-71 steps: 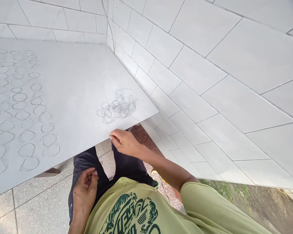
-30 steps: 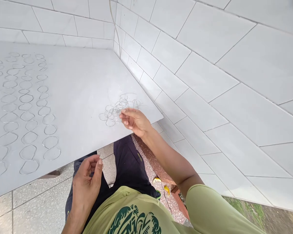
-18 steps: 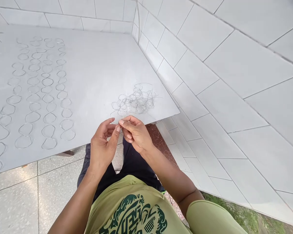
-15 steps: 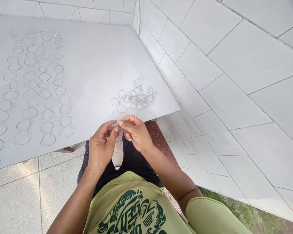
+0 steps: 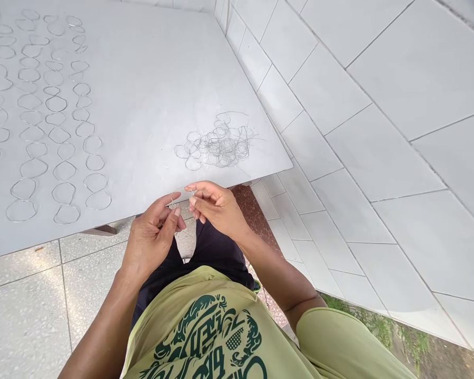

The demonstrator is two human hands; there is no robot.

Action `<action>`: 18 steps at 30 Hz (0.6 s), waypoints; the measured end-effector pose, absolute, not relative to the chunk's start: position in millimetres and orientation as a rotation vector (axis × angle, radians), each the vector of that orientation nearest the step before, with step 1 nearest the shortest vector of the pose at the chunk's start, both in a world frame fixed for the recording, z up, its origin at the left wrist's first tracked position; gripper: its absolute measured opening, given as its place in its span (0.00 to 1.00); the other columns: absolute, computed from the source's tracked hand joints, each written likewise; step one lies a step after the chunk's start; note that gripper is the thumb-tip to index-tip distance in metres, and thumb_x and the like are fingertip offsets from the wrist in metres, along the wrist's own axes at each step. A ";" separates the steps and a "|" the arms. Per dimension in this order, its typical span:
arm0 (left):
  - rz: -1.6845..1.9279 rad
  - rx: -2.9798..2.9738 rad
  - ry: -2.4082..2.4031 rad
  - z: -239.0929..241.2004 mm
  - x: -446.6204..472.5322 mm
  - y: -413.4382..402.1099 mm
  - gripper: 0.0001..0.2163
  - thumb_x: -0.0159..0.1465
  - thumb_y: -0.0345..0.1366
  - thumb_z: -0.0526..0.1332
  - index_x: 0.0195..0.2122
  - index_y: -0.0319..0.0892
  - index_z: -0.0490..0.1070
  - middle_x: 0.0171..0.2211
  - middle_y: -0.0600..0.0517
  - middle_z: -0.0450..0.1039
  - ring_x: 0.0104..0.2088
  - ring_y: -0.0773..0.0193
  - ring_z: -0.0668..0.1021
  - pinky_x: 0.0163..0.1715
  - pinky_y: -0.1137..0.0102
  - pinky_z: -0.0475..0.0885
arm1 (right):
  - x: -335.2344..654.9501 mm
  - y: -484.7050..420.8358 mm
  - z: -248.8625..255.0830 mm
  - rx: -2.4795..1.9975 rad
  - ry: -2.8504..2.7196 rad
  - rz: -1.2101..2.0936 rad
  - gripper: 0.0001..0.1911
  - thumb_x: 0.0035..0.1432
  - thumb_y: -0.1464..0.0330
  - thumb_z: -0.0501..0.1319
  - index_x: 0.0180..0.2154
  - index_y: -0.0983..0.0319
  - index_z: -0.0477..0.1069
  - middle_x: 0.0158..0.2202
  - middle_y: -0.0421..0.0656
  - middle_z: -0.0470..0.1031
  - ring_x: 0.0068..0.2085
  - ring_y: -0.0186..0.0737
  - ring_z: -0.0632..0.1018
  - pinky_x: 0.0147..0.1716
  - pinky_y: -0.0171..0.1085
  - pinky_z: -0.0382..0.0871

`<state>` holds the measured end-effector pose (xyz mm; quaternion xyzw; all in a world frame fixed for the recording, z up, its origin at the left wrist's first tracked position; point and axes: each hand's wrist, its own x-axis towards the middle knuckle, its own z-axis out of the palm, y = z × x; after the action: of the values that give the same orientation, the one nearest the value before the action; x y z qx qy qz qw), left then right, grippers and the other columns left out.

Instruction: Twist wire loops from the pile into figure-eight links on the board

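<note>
A thin piece of wire (image 5: 173, 200) shows between the thumb and forefinger of my left hand (image 5: 154, 226), just in front of the table edge. Beside it my right hand (image 5: 217, 208) pinches thin wire too, with a short end standing up at the fingertips. The two hands are a little apart, and fingers hide most of the wire's shape. Just beyond them on the white table lies a tangled pile of thin wire loops (image 5: 225, 145). Rows of wire figure-eights (image 5: 66, 202) are laid out on the table to the left.
The white table (image 5: 142, 95) meets a tiled wall (image 5: 339, 131) on its right. A table support (image 5: 100, 230) shows beneath the front edge. Below are a speckled tile floor (image 5: 23, 310) and a reddish-brown surface (image 5: 256, 216) close to my right forearm.
My hands have drawn apart from nearly touching, the left one moving left. The view has tilted down and shifted, so the table sits higher in the picture.
</note>
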<state>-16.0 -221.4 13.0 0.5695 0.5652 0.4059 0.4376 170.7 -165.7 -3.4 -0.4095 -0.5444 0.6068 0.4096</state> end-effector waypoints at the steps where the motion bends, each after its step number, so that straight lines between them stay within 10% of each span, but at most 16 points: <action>1: 0.994 1.436 1.408 13.2 -17.4 -222.8 0.20 0.75 0.45 0.61 0.64 0.45 0.74 0.29 0.55 0.79 0.31 0.65 0.80 0.39 0.68 0.77 | 169.9 -166.9 -3.4 -1.050 -1.362 1.495 0.14 0.65 0.59 0.67 0.48 0.59 0.77 0.30 0.37 0.77 0.26 0.31 0.74 0.23 0.31 0.67; 18: 0.799 1.606 1.470 9.8 -26.8 -242.0 0.22 0.76 0.42 0.56 0.69 0.47 0.72 0.28 0.57 0.77 0.28 0.65 0.79 0.34 0.69 0.74 | 162.5 -181.3 -8.6 -1.186 -1.462 1.142 0.11 0.67 0.63 0.64 0.46 0.60 0.83 0.28 0.38 0.76 0.25 0.31 0.71 0.27 0.34 0.66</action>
<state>-26.8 -242.0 9.8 0.6349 0.5810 0.3157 0.3996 162.5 -181.3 -8.6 -0.4804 -0.5921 0.4624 0.4526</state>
